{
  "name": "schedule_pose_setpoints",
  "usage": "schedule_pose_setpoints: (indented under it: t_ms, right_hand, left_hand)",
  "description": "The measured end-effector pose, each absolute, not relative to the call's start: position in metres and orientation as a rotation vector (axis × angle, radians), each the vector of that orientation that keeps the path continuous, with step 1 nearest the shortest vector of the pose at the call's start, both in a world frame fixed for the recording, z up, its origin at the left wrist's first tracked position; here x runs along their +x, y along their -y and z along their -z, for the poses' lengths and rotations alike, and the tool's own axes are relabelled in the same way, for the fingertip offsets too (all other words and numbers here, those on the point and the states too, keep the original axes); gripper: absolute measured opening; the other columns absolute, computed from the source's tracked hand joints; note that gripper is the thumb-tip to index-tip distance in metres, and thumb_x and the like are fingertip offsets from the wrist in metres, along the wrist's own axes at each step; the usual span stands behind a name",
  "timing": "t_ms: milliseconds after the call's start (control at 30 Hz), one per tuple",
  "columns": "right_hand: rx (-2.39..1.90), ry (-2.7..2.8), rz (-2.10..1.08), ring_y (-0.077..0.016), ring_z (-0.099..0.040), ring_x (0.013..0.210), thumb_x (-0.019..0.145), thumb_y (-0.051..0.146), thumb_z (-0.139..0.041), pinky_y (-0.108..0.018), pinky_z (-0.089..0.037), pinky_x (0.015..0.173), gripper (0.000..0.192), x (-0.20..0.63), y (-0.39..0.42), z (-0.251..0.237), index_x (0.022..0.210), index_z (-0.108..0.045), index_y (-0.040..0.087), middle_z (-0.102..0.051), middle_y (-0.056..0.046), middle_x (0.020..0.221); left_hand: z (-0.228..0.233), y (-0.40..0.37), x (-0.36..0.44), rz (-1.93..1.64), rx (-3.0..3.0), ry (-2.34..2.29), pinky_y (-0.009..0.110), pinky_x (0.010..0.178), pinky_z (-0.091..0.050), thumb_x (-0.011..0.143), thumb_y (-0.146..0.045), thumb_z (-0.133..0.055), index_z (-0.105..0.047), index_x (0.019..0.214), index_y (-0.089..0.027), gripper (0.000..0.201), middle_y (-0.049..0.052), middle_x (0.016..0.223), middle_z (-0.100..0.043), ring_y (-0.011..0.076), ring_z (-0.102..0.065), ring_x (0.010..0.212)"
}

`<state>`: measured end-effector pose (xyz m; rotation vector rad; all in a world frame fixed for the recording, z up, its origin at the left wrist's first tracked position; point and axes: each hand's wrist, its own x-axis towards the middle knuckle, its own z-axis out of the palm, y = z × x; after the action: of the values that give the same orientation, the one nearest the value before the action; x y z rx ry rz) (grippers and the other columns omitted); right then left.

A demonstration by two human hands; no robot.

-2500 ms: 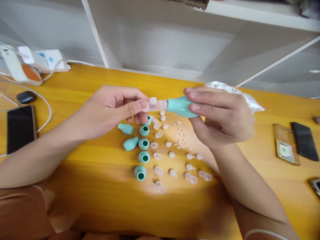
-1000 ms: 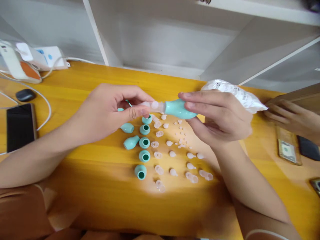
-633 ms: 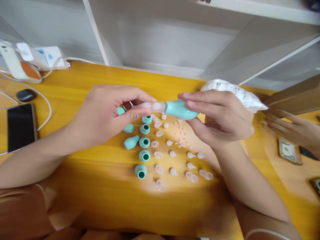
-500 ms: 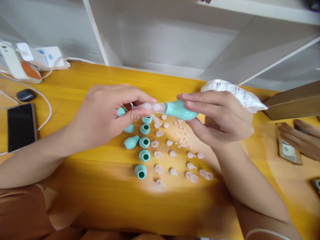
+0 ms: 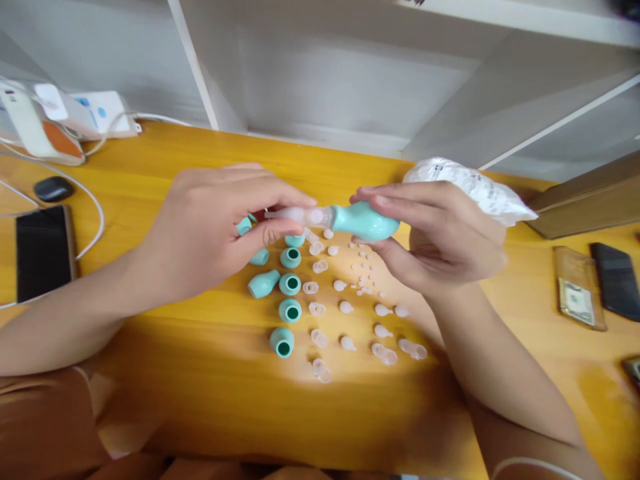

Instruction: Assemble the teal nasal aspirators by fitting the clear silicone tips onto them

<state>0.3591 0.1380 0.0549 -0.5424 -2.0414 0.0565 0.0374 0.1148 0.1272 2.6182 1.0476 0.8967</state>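
My right hand (image 5: 445, 237) grips a teal rubber bulb (image 5: 367, 221) held sideways above the yellow table (image 5: 200, 373). My left hand (image 5: 215, 223) pinches the clear plastic tip (image 5: 300, 215) that sits in the bulb's mouth. Under my hands lie several more teal bulbs (image 5: 289, 285) in a column, two of them on their sides (image 5: 263, 285). To their right lie rows of clear caps (image 5: 316, 309), small white nozzles (image 5: 345, 307) and tiny white bits (image 5: 364, 275).
A white plastic bag (image 5: 475, 190) lies behind my right hand. At the right are a brown box (image 5: 585, 207), a clear case with a banknote (image 5: 577, 287) and a dark phone (image 5: 617, 280). At the left are a black phone (image 5: 43, 250), cables, a dark earbud case (image 5: 53, 189) and white devices (image 5: 65, 120).
Another person's hand reached in at the right, set down the brown box and left the view. My hands stayed joined on the bulb and tip, with small finger shifts.
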Motion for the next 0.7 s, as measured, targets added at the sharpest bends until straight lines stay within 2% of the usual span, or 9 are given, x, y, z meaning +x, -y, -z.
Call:
schedule_pose_setpoints:
  t_ms: [100,300,433,567,700]
  right_hand:
    - [-0.565,2.04,-0.072,-0.0329,-0.087,0.116,0.099,0.023,-0.09,-0.049,-0.078,0.095,0.071,0.357,-0.134,-0.058,0.164,-0.07,0.043,-0.084,-0.001,0.146]
    - [-0.576,2.079,-0.1,-0.0338,-0.088,0.113,0.101,0.039,-0.092,-0.05,-0.078,0.094,0.069,0.359,-0.133,-0.059,0.166,-0.067,0.041,-0.085,-0.003,0.144]
    - [-0.616,2.076,-0.063,-0.0341,-0.088,0.107,0.101,0.046,-0.091,-0.05,-0.078,0.09,0.063,0.358,-0.13,-0.062,0.161,-0.072,0.039,-0.087,-0.005,0.137]
    - [-0.622,2.085,-0.047,-0.0331,-0.087,0.104,0.101,0.045,-0.091,-0.049,-0.077,0.09,0.064,0.356,-0.126,-0.066,0.162,-0.072,0.039,-0.088,-0.006,0.133]
    - [-0.642,2.104,-0.066,-0.033,-0.087,0.108,0.103,0.043,-0.089,-0.049,-0.076,0.094,0.064,0.357,-0.124,-0.066,0.164,-0.069,0.041,-0.087,-0.005,0.135]
  left_hand:
    - [-0.126,-0.114,0.038,-0.915,2.65,-1.016,0.032,0.079,-0.054,0.12,-0.046,-0.066,-0.083,0.126,-0.029,0.025,-0.002,0.103,-0.088,0.0156,-0.077,0.087]
    - [-0.127,-0.109,0.04,-0.849,2.692,-1.103,0.032,0.085,-0.058,0.121,-0.043,-0.063,-0.083,0.129,-0.033,0.024,-0.002,0.103,-0.087,0.0178,-0.08,0.093]
    - [-0.126,-0.106,0.039,-0.863,2.746,-1.096,0.032,0.082,-0.059,0.122,-0.044,-0.062,-0.083,0.129,-0.032,0.025,-0.002,0.098,-0.086,0.018,-0.08,0.091]
    - [-0.125,-0.105,0.039,-0.837,2.788,-1.145,0.033,0.081,-0.059,0.123,-0.045,-0.059,-0.084,0.132,-0.029,0.031,0.001,0.1,-0.087,0.0196,-0.082,0.096]
    - [-0.125,-0.106,0.041,-0.838,2.829,-1.102,0.03,0.088,-0.061,0.124,-0.043,-0.056,-0.084,0.134,-0.026,0.034,0.002,0.102,-0.088,0.0199,-0.082,0.099]
